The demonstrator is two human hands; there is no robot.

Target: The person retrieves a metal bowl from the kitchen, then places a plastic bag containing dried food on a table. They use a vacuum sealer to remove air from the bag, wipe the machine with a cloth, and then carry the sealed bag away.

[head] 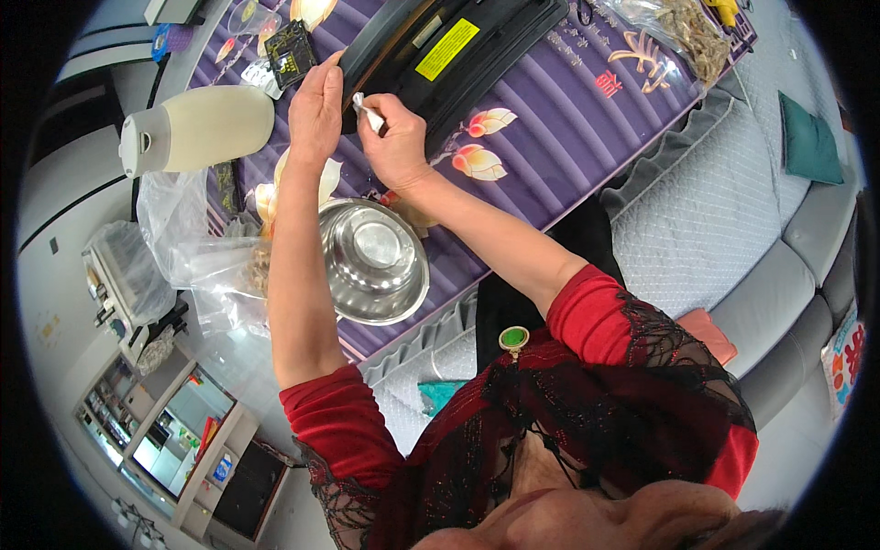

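Note:
A black plastic casing (pixel 474 82) with a yellow label stands tilted at the far side of the table in the head view. At its near left corner, my left hand (pixel 316 113) steadies it by the edge, the fingers partly hidden behind. My right hand (pixel 397 141) pinches a small twisted white wad (pixel 369 114), perhaps tissue or cloth, against or just over the casing's near end. Just left of my left hand lies a black packet (pixel 291 53) with gold print. Below my wrists is a shiny steel bowl (pixel 395 289).
A tall pale-yellow jug (pixel 213 127) with a white lid stands at the table's left edge. Clear plastic bags (pixel 206 261) lie below it. A bag of dried brown food (pixel 694 41) sits far right on the purple cloth (pixel 550 151). A grey sofa (pixel 729 206) runs along the right.

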